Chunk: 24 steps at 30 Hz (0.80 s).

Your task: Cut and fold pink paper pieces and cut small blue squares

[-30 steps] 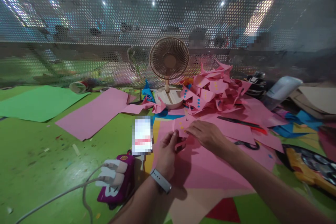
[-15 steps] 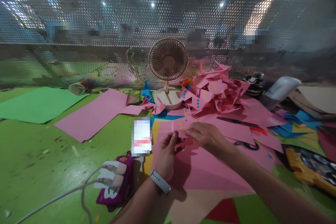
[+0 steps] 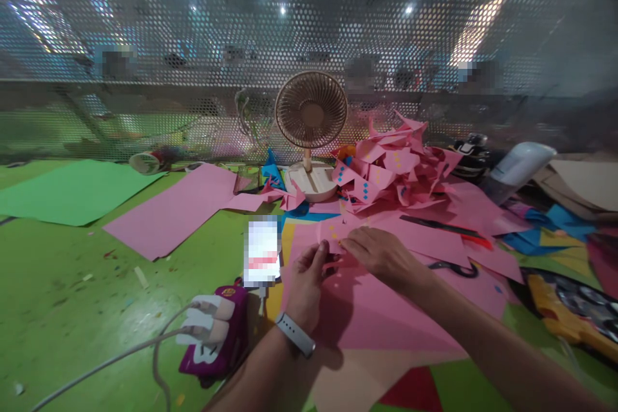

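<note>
My left hand [image 3: 310, 270], with a pale watch strap [image 3: 295, 333] at its wrist, pinches a small piece of folded pink paper [image 3: 331, 230] between thumb and fingers. Small yellow marks show on that paper. My right hand [image 3: 376, 254] reaches in from the right, its fingertips closed at the paper's right edge by the marks. What lies under those fingertips is hard to make out. Beneath both hands lies a large pink sheet [image 3: 381, 315]. Beyond them rises a heap of folded pink paper pieces [image 3: 393, 164], some with blue or yellow diamond marks.
A small fan [image 3: 311, 112] stands behind the hands, before a perforated metal screen [image 3: 193, 32]. To the left are a lit phone [image 3: 262, 251], a purple power strip [image 3: 236, 315] with plugs and cables, and green paper [image 3: 72, 190]. A black-and-yellow case [image 3: 570, 309] sits at right.
The whole view has shifted very slightly. Both hands keep nearly the same place on the pink paper, the right fingers pressed a little flatter at its edge.
</note>
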Each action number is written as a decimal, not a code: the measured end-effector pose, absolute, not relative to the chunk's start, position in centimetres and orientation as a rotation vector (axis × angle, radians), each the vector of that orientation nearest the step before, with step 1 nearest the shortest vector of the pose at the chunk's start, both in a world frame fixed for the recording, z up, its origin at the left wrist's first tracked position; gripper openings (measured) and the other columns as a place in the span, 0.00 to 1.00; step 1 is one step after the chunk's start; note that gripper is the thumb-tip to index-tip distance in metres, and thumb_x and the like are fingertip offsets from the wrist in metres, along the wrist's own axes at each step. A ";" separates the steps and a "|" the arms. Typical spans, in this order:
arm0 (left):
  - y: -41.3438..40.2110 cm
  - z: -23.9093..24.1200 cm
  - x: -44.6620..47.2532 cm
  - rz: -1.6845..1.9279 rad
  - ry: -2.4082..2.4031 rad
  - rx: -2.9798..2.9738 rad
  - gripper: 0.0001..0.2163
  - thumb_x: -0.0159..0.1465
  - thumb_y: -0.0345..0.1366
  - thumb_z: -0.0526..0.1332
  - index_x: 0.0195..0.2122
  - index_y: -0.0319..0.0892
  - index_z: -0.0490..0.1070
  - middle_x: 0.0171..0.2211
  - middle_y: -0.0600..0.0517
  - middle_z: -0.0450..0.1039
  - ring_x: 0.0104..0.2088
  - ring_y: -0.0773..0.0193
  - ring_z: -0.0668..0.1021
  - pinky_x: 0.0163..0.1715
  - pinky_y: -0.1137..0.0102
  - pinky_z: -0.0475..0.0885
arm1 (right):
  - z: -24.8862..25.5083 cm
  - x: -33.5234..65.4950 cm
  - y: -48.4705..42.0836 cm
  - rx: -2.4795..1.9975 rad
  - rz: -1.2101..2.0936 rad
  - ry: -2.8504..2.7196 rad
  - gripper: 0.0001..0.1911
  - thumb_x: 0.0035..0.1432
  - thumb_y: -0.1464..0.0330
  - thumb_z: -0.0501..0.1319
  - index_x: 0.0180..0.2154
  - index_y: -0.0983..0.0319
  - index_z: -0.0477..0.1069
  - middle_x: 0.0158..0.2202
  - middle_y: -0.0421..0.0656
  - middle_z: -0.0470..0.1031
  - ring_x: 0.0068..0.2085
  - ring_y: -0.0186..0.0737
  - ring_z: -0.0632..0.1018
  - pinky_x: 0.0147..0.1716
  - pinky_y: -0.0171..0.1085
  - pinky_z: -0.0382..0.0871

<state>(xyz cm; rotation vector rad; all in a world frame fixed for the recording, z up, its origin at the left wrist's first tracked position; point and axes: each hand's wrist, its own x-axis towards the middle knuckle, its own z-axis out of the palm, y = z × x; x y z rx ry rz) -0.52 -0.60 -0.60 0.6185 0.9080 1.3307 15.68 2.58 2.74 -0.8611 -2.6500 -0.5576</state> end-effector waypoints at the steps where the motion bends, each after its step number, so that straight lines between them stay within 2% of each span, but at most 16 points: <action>1: -0.6 -0.6 -0.5 1.327 0.911 0.620 0.14 0.52 0.44 0.66 0.33 0.39 0.73 0.30 0.49 0.75 0.32 0.65 0.77 0.32 0.73 0.69 | 2.7 15.7 2.6 -0.868 -0.568 -2.653 0.10 0.60 0.77 0.51 0.40 0.67 0.69 0.34 0.48 0.71 0.35 0.43 0.71 0.33 0.40 0.66; 18: -0.5 -0.7 -0.3 1.333 0.925 0.613 0.14 0.52 0.45 0.66 0.32 0.39 0.73 0.28 0.50 0.75 0.30 0.67 0.76 0.31 0.74 0.69 | 2.3 15.6 2.5 -0.872 -0.578 -2.627 0.11 0.61 0.77 0.47 0.39 0.66 0.67 0.34 0.49 0.72 0.35 0.44 0.71 0.33 0.40 0.67; 21: -0.6 -0.5 -0.3 1.333 0.931 0.626 0.14 0.53 0.45 0.66 0.32 0.39 0.73 0.28 0.50 0.75 0.29 0.67 0.76 0.31 0.74 0.69 | 2.1 15.7 2.8 -0.915 -0.421 -2.589 0.11 0.62 0.75 0.47 0.42 0.67 0.66 0.36 0.49 0.71 0.38 0.44 0.71 0.36 0.41 0.67; 24: -0.7 -0.2 -0.3 1.337 0.931 0.647 0.13 0.54 0.45 0.65 0.31 0.40 0.71 0.29 0.50 0.75 0.30 0.66 0.77 0.31 0.73 0.69 | 2.2 15.7 3.0 -0.999 -0.112 -2.466 0.09 0.63 0.72 0.48 0.40 0.64 0.66 0.37 0.47 0.71 0.40 0.41 0.72 0.37 0.38 0.67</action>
